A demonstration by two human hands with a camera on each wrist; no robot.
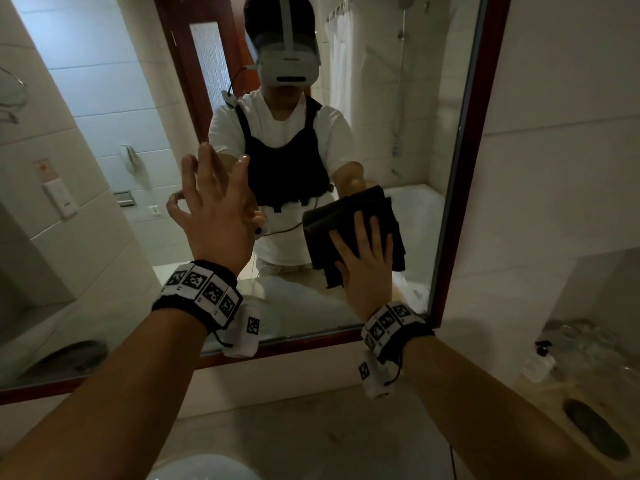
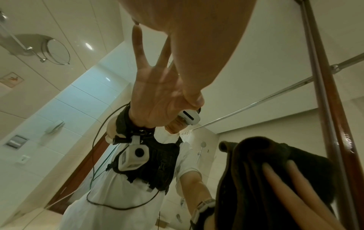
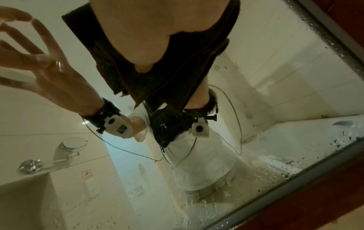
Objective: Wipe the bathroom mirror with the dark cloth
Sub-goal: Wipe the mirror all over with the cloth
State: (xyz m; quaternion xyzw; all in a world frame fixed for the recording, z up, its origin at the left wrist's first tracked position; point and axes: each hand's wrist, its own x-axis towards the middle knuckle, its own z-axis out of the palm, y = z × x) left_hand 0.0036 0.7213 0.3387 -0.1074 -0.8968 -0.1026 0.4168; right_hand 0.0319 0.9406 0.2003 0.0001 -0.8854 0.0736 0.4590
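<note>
Pressing the folded dark cloth (image 1: 349, 216) flat against the mirror (image 1: 131, 81), right hand (image 1: 367, 265).

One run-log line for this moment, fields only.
phase: wiping | right hand: flat fingers press dark cloth on mirror lower right | left hand: spread, fingertips at glass | droplets near bottom frame

Pale counter (image 1: 311, 434), dark dish (image 1: 595, 432)

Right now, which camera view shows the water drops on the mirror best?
The right wrist view: drops speckle the mirror near its lower frame. The head view shows only faint spots there; the left wrist view shows none clearly.
</note>
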